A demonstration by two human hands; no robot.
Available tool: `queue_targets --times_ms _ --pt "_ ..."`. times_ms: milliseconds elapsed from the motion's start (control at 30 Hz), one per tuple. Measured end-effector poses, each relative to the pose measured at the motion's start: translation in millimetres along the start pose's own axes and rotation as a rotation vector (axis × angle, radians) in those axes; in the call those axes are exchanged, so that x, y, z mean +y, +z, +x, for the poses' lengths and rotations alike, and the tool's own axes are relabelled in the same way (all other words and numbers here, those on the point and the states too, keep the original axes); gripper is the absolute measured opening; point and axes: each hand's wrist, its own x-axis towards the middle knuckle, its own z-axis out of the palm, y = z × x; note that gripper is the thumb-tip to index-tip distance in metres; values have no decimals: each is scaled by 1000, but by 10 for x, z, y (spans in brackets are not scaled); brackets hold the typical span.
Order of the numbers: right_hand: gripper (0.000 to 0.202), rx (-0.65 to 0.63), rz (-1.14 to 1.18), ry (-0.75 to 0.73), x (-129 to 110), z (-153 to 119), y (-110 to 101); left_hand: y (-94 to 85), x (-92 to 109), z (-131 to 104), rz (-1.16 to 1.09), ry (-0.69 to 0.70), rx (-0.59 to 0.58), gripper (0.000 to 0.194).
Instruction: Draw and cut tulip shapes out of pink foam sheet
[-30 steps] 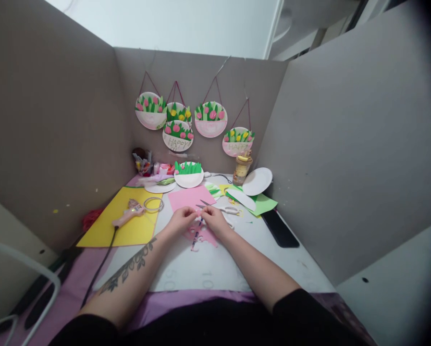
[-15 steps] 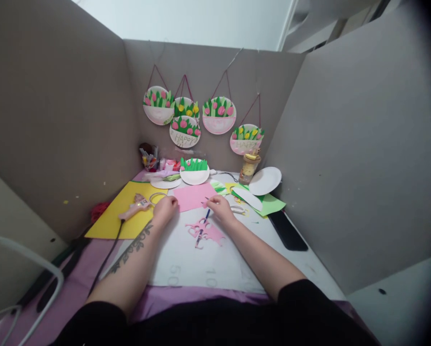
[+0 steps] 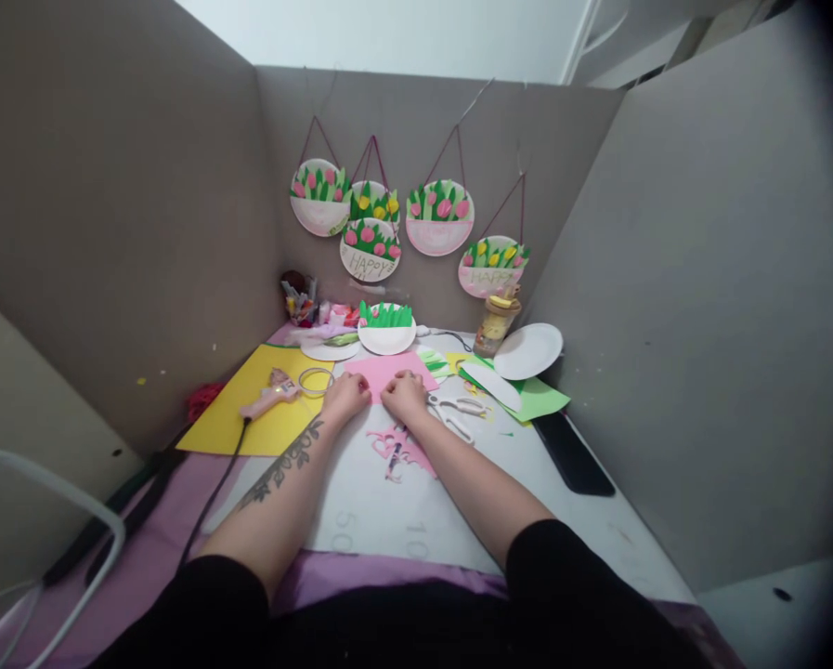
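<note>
My left hand is closed at the lower left edge of a pink sheet, its fingers curled; whatever they hold is too small to name. Over the sheet's lower right part is my right hand, also with curled fingers, a short gap from the left. What it grips is hidden. Pink paper scraps lie just below my right hand, over a dark pen partly covered by them. White-handled scissors rest to the right of that hand. A plate with green paper leaves stands behind the sheet.
A glue gun and a tape ring lie on yellow paper at left. To the right are white plates, green paper, a cup and a black phone. Decorated plates hang behind.
My right hand has moved closer to my left hand, and the scissors now lie beside it with their handles apart. The whole view has shifted slightly.
</note>
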Motion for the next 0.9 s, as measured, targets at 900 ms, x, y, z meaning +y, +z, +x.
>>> queue_targets --times_ms 900 --pt "9 -86 613 -123 -88 -194 -327 -177 231 -263 -855 132 -12 30"
